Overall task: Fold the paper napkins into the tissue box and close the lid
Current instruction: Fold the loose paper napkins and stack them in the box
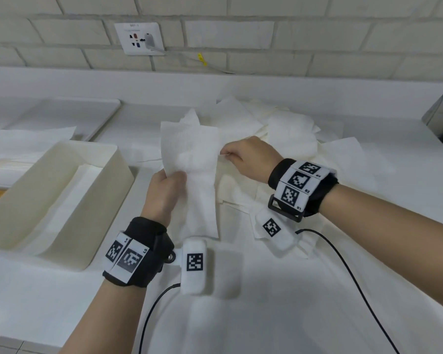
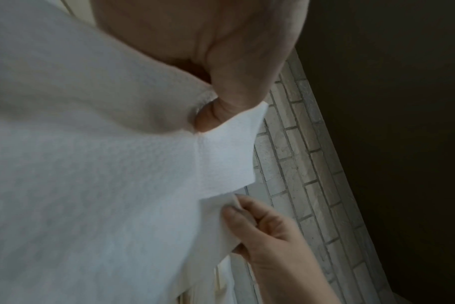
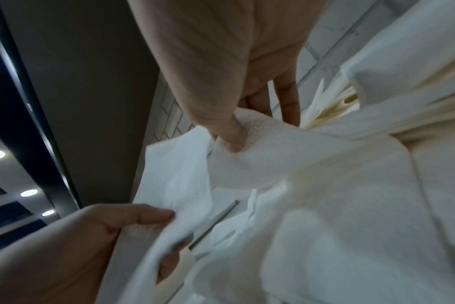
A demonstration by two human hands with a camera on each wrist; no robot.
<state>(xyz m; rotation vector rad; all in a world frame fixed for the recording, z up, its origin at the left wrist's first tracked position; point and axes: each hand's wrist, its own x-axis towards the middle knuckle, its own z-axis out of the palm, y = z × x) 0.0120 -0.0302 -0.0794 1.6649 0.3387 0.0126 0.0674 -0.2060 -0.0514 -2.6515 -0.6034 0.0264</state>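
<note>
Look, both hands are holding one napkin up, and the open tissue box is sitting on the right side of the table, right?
Not quite. Both the left hand and right hand do hold one napkin up, but the open tissue box sits on the left side of the table, not the right. The head view shows it.

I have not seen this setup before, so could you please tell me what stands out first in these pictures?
A white napkin is held up mid-table, the left hand gripping its near left edge and the right hand pinching its right edge. Behind it lies a loose pile of napkins. At left sits the open box, some napkins already inside.
</note>
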